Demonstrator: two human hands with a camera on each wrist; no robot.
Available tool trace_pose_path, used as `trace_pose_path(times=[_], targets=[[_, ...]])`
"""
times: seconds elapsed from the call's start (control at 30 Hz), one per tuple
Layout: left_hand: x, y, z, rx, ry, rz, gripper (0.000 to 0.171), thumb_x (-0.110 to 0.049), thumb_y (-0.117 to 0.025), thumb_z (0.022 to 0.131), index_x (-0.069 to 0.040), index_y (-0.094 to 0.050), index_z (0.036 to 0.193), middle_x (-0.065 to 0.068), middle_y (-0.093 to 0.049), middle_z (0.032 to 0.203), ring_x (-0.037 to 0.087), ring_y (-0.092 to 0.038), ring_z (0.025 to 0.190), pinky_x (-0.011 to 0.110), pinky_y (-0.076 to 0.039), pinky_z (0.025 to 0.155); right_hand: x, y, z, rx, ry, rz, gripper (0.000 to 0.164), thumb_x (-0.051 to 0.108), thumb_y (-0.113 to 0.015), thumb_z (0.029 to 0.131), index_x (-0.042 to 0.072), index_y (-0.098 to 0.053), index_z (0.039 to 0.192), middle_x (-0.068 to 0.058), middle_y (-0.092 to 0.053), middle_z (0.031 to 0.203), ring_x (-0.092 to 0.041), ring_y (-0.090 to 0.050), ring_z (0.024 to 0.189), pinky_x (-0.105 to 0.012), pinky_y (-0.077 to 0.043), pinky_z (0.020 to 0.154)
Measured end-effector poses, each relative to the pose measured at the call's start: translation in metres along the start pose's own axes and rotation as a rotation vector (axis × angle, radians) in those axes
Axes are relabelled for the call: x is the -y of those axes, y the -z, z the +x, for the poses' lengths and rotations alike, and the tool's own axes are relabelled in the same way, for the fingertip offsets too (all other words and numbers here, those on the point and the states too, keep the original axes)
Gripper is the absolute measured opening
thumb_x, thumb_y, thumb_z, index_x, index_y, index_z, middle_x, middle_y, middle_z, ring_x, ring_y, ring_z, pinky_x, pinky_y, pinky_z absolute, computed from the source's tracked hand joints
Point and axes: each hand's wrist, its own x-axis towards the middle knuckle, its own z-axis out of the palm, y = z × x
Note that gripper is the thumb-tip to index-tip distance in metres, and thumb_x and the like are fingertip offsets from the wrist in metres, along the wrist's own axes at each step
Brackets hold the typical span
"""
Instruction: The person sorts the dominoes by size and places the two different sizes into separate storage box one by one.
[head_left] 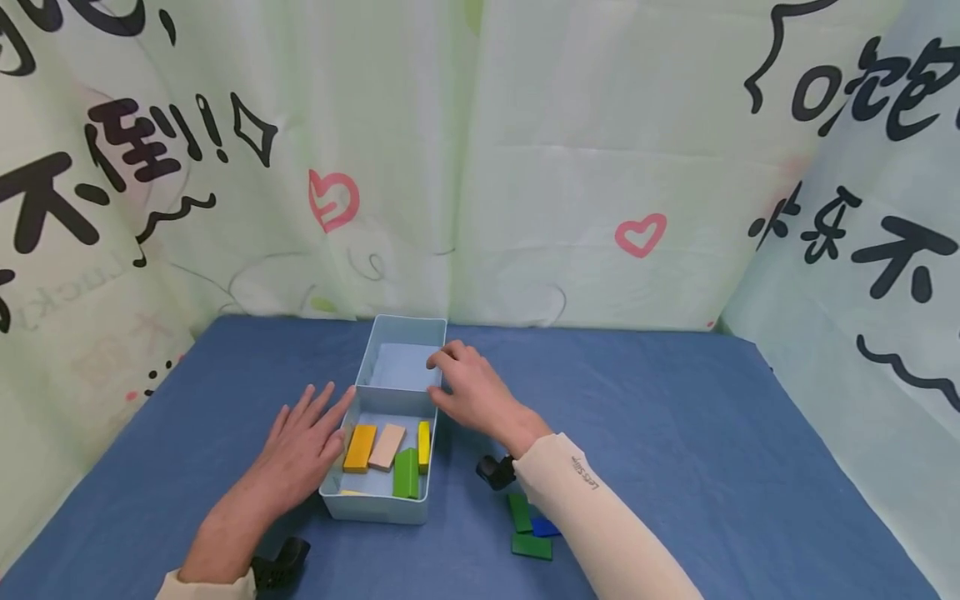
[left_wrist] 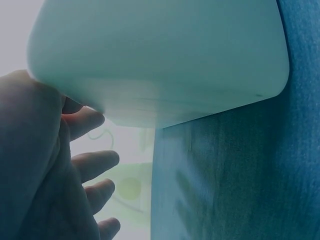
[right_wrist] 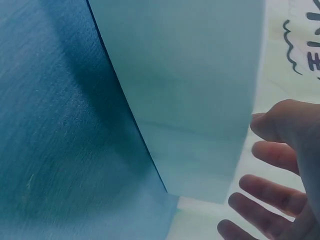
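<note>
A light blue box with a near and a far compartment stands on the blue cloth. In its near compartment lie an orange-yellow block, a pale wooden block, a green block and a narrow yellow block. My left hand is at the left rim, its fingers spread and fairly straight. Over the right rim by the far compartment is my right hand, fingers loosely bent, with nothing visible in them. In the right wrist view the right thumb is at the box wall; firm contact is unclear.
Beside the right forearm, two green blocks and a blue block lie on the cloth, partly hidden by the sleeve. A printed curtain hangs behind the table's far edge and along both sides.
</note>
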Motion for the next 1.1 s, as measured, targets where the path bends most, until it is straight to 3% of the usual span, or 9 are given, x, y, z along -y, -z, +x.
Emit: trace_pose_path(times=[0.37,0.67,1.1], targets=[[0.0,0.002,-0.001,0.018,0.005,-0.005,0.053,-0.023,-0.044,0.105,-0.014,-0.033,0.156,0.024,-0.025,0.161,0.049,-0.012,0.15,0.073,-0.009,0.114,-0.005,0.019,-0.028,-0.093,-0.012,0.007,0.025,0.018,-0.065,0.096,0.009,-0.066,0.12,-0.01,-0.057,0.127,-0.028,-0.057,0.111,-0.042,-0.051,0.089],[-0.002,0.003,0.0,0.014,0.004,-0.003,0.054,-0.024,-0.044,0.104,-0.014,-0.033,0.156,0.024,-0.025,0.161,0.049,-0.011,0.15,0.072,-0.009,0.114,-0.012,0.032,-0.053,-0.173,0.048,-0.042,0.023,0.015,-0.07,0.092,0.011,-0.068,0.114,-0.008,-0.06,0.122,-0.026,-0.059,0.106,-0.039,-0.054,0.083],[-0.001,0.001,-0.001,0.033,0.014,-0.011,0.054,-0.025,-0.044,0.105,-0.014,-0.032,0.156,0.025,-0.024,0.162,0.05,-0.011,0.15,0.072,-0.008,0.114,-0.028,0.037,-0.091,-0.191,0.048,-0.05,0.02,0.014,-0.072,0.09,0.014,-0.069,0.109,-0.006,-0.062,0.119,-0.023,-0.06,0.107,-0.038,-0.055,0.084]])
